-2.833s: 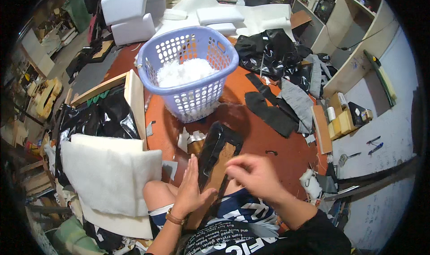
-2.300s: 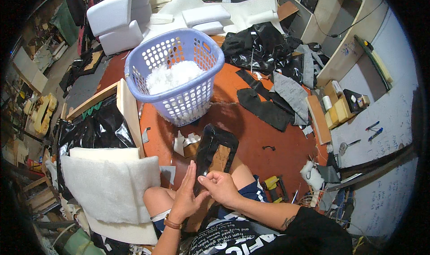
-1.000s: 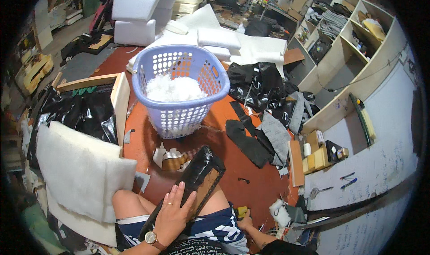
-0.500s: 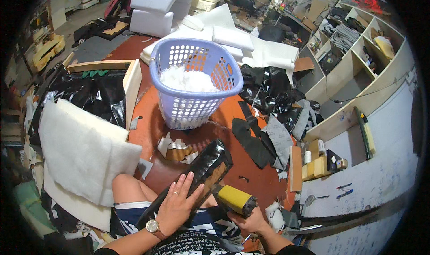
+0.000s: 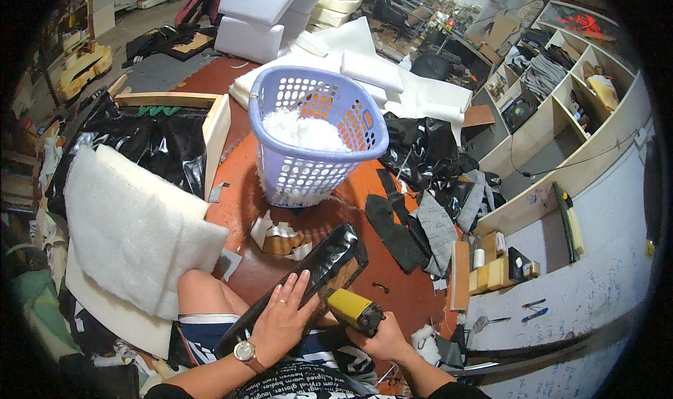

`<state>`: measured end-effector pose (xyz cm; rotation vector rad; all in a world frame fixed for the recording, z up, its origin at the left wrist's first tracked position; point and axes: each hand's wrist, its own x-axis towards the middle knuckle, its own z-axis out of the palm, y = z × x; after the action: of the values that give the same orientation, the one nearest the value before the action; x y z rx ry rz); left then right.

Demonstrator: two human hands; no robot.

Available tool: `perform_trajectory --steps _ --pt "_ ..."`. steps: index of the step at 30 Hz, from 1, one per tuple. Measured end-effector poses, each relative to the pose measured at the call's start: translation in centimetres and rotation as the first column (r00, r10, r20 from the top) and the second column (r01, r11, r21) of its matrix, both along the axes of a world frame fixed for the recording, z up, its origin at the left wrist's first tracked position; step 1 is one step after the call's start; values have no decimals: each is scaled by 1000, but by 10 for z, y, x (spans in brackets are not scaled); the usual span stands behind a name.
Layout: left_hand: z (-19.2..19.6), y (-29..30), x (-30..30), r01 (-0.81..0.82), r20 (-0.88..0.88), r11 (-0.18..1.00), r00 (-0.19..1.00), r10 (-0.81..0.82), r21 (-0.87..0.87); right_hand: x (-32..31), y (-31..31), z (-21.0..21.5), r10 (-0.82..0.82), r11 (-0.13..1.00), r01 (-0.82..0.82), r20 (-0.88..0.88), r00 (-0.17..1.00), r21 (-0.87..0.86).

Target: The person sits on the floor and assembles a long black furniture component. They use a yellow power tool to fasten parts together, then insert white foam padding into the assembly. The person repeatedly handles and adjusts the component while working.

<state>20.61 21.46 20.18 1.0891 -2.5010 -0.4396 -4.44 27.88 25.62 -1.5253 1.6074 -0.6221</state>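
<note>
Across my lap lies a long padded piece (image 5: pixel 333 248) wrapped in shiny black vinyl, with a strip of bare brown wood along its right side. My left hand (image 5: pixel 282 315) is pressed on it, fingers stretched out flat over the black cover. In my right hand (image 5: pixel 381 337) is a staple gun (image 5: pixel 355 309) with a yellow body and a black end. Its front meets the wood strip beside my left fingertips; the exact contact point is hidden. My right fingers wrap around the handle, mostly out of sight below the body.
A lavender laundry basket (image 5: pixel 308 162) holding white fluffy stuffing stands ahead. At left, white padding (image 5: pixel 140 238) leans on a wooden frame (image 5: pixel 217 136) with black vinyl. Grey and black fabric scraps (image 5: pixel 396 234) lie right of centre. Shelving (image 5: pixel 554 175) lines the right side, near foam blocks (image 5: pixel 488 274).
The staple gun has moved a little left along the padded piece, closer to my left hand. My left hand stays spread on the vinyl. The whole view has shifted slightly.
</note>
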Motion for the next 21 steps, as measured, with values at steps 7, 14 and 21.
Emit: perform_trajectory --steps 7,14,21 --pt "2 -1 1 -15 3 1000 1000 15 2 0 3 -8 136 991 -135 -100 986 19" --pt "20 -15 -2 10 -83 975 997 9 221 -56 11 -2 -404 904 395 26 914 163" --pt "1 -97 -22 91 -238 887 971 22 453 -152 50 -196 -371 842 449 -284 884 299"
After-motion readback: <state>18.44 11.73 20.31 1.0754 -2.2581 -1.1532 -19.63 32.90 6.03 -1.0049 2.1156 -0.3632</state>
